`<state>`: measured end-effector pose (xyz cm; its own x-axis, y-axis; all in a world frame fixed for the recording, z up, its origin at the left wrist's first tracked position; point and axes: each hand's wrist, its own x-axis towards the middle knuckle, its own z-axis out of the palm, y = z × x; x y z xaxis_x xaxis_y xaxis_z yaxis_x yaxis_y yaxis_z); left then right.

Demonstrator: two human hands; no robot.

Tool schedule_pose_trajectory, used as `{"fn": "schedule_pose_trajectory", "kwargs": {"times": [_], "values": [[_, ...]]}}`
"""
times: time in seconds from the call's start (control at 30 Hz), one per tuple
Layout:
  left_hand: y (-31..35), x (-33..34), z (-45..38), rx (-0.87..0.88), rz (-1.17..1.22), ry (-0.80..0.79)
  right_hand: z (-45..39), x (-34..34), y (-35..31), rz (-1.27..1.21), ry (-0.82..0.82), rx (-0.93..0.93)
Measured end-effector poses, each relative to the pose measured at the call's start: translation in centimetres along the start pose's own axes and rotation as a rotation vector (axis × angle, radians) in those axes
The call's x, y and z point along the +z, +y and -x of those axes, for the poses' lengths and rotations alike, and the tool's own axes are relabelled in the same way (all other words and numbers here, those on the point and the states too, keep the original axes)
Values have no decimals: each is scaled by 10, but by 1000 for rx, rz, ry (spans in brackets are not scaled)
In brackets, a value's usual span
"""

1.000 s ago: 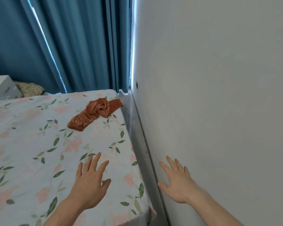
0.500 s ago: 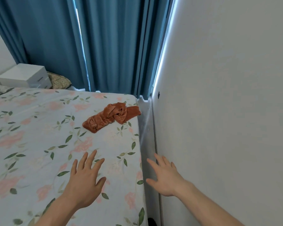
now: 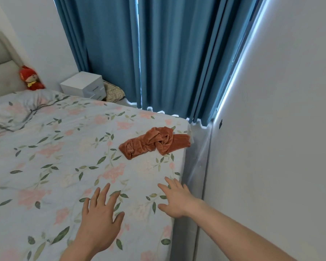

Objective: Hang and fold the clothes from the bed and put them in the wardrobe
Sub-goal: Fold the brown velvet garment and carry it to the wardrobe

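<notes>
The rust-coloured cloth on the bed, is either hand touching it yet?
Apart. The head view shows bare floral sheet between the cloth and both the left hand and right hand.

Blue curtains (image 3: 158,53) hang behind a white bedside cabinet (image 3: 84,87); a red doll (image 3: 31,78) leans against the headboard (image 3: 2,70).

A rust-orange velvety garment (image 3: 154,142) lies crumpled and twisted into a loose knot on the bed (image 3: 55,166), near its far right corner, close to the edge; one end stretches left, the other right; the bed wears a pale floral sheet.
</notes>
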<state>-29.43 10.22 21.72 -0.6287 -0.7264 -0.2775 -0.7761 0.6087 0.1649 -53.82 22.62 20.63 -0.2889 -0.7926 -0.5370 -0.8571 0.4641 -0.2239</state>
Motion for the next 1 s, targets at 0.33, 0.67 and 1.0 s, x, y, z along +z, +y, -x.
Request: {"fn": "schedule_pose_trajectory", "kwargs": {"times": [0.33,0.67,1.0], "values": [[17,-8,-17,-4,41,22,-17,-9,43,-8,17,16],[25,12,-58,-18,55,-27,-71,-24,65,-112,69,1],[83,33,-251,-210,72,-169,-263,-71,173,-19,-82,-44]]}}
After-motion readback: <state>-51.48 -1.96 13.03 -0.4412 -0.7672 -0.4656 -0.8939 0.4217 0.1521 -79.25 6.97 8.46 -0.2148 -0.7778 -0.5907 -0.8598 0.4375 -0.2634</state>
